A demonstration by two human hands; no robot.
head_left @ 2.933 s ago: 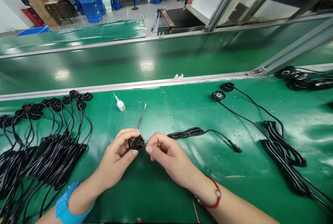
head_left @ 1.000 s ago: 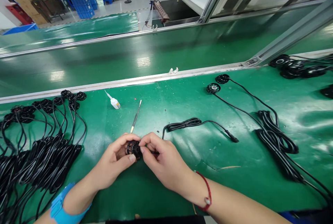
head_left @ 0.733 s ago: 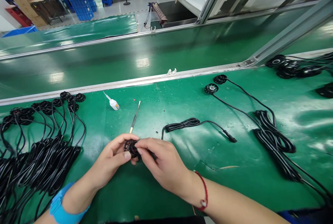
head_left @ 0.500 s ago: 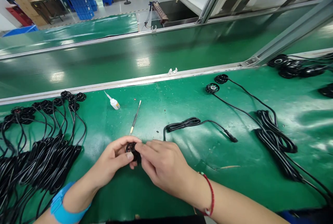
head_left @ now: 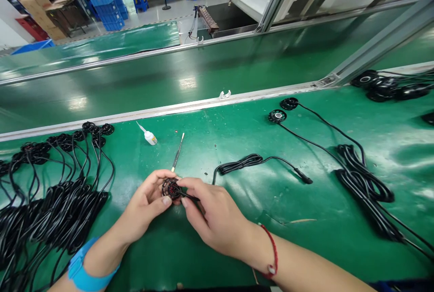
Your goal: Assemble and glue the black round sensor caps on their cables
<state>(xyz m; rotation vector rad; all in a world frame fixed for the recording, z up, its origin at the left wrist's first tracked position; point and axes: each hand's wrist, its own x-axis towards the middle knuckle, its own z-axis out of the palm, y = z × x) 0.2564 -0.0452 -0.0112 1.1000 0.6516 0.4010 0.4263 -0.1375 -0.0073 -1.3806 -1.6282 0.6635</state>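
Observation:
My left hand point(head_left: 149, 201) is closed round the edge of a small round black spoked part point(head_left: 170, 188), which has dark red at its centre. A black cable point(head_left: 189, 196) runs from that part into my right hand point(head_left: 217, 215), whose thumb and fingers are closed on it near the part. Beyond my right hand lies a tied cable bundle point(head_left: 241, 162) ending in a connector point(head_left: 303, 176). A thin brush point(head_left: 178, 152) rests just past my left hand, and a white nozzle bottle point(head_left: 149, 137) lies farther back.
Several coiled black cables point(head_left: 64, 210) with round ends are heaped at the left. Two more coiled cables point(head_left: 364, 192) lie at the right, and other black parts point(head_left: 379, 85) sit in the far right corner. A metal rail point(head_left: 162, 110) edges the green table point(head_left: 217, 124).
The round part has turned, so its spoked face and red centre now show. My right fingers have shifted from its edge onto the cable. The view has moved slightly.

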